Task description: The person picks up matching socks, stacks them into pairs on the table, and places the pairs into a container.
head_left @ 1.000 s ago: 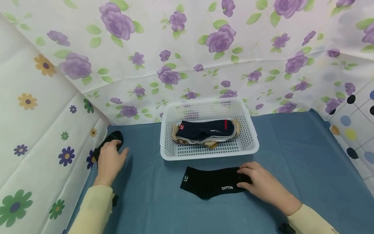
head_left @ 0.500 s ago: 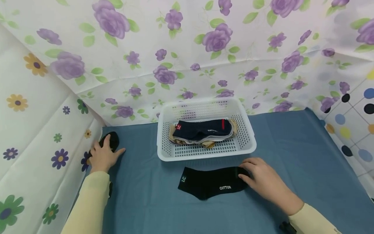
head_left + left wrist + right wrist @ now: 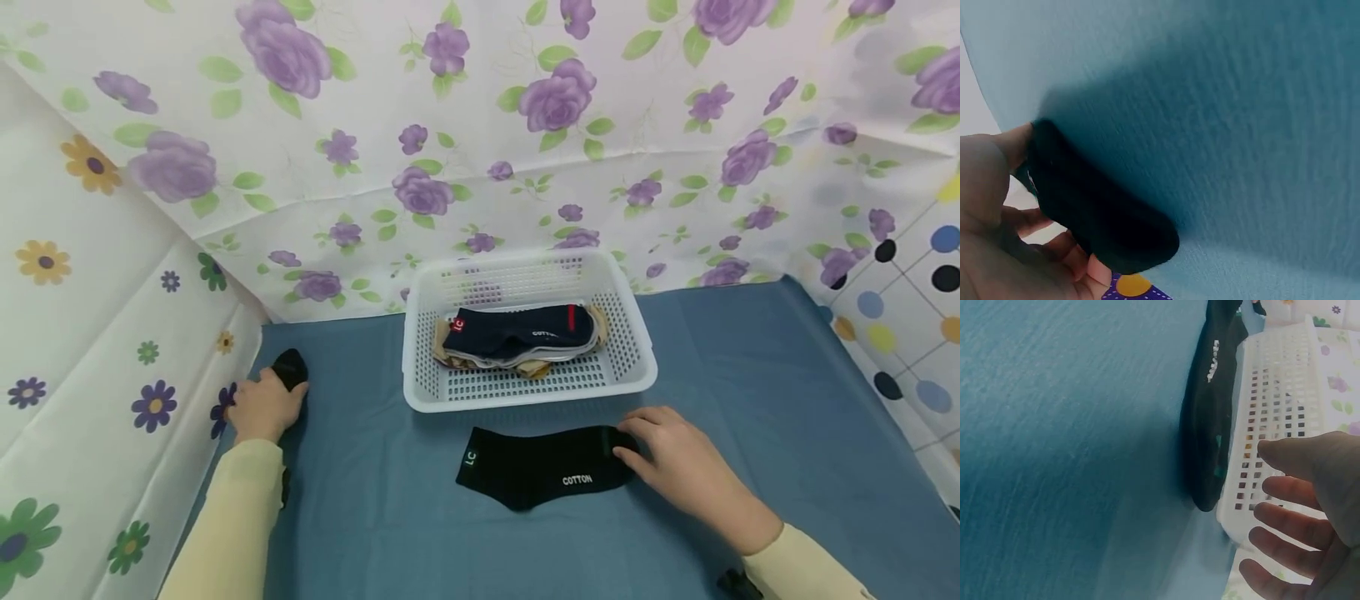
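Observation:
At the left edge of the table my left hand (image 3: pixel 266 406) grips a black sock (image 3: pixel 290 369). In the left wrist view the thumb lies at one end of this sock (image 3: pixel 1100 206) and the fingers curl along its side, hiding part of it. A second black sock, a flat ankle sock (image 3: pixel 536 468) lettered "LC" and "COTTON", lies in front of the basket. My right hand (image 3: pixel 678 458) is at its toe end, holding nothing. In the right wrist view the fingers (image 3: pixel 1294 522) are spread, loosely bent and apart from the sock (image 3: pixel 1207 437).
A white perforated plastic basket (image 3: pixel 528 398) stands at the back middle of the blue-covered table (image 3: pixel 390 517). Stacked socks (image 3: pixel 521 332) lie in it, a navy one on top. Flower-printed sheets (image 3: pixel 420 100) rise behind and at the left; a dotted one (image 3: pixel 907 333) stands at the right.
My left hand first spread its fingers over the sock at the left, then closed on it, shifting it slightly. The right hand stays by the lettered sock's toe. The head view has shifted slightly.

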`<action>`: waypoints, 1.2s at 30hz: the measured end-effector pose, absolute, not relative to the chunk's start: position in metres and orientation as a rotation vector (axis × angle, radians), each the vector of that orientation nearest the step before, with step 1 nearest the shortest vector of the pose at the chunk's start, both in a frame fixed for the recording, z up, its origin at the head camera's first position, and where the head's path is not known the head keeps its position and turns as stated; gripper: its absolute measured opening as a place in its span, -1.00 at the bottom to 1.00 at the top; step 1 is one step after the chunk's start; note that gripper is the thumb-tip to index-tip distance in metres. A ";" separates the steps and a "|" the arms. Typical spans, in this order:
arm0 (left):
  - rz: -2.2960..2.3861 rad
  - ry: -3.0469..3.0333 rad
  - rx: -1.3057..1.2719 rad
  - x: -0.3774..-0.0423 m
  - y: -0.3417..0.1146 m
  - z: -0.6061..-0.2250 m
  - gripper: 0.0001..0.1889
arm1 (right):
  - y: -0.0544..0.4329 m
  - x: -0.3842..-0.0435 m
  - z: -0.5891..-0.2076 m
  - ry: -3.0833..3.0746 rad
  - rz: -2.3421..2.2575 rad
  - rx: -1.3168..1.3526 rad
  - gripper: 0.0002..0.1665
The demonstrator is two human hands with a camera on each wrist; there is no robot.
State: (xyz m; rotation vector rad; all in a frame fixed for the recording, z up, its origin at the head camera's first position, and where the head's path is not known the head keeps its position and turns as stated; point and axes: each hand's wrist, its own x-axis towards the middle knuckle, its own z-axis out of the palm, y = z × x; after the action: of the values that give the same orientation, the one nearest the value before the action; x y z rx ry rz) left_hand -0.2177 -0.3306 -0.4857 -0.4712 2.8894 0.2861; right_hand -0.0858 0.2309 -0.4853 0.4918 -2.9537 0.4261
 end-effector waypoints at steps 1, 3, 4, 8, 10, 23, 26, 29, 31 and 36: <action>0.274 2.895 -0.466 -0.216 -0.328 -0.485 -0.16 | 0.231 -0.086 -0.485 -2.949 0.425 0.493 -0.67; 0.245 2.911 -0.456 -0.212 -0.323 -0.485 -0.25 | 0.230 -0.085 -0.483 -2.939 0.426 0.495 -0.67; 0.239 2.915 -0.451 -0.210 -0.320 -0.484 -0.28 | 0.230 -0.085 -0.482 -2.936 0.428 0.496 -0.67; 0.246 2.923 -0.391 -0.199 -0.306 -0.482 -0.38 | 0.229 -0.084 -0.480 -2.935 0.425 0.492 -0.67; 0.275 2.935 -0.346 -0.193 -0.299 -0.480 -0.45 | 0.228 -0.084 -0.479 -2.933 0.423 0.487 -0.67; 0.795 3.154 -0.242 -0.159 -0.242 -0.441 -0.49 | 0.223 -0.079 -0.467 -2.868 0.464 0.489 -0.70; 0.955 3.214 -0.187 -0.152 -0.221 -0.425 -0.56 | 0.221 -0.079 -0.465 -2.841 0.491 0.493 -0.70; 1.094 3.260 -0.074 -0.144 -0.200 -0.410 -0.67 | 0.219 -0.078 -0.463 -2.806 0.511 0.502 -0.71; 1.180 3.253 0.030 -0.139 -0.186 -0.403 -0.74 | 0.218 -0.078 -0.461 -2.786 0.520 0.510 -0.71; 1.369 3.092 0.251 -0.128 -0.155 -0.393 -0.83 | 0.213 -0.077 -0.453 -2.747 0.565 0.530 -0.70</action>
State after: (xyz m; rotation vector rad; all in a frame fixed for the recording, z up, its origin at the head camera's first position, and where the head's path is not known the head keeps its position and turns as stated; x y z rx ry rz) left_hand -0.1277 -0.1551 -0.3926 0.2513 3.0921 1.3690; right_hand -0.0773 0.2129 -0.4531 0.5297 -2.7465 0.5654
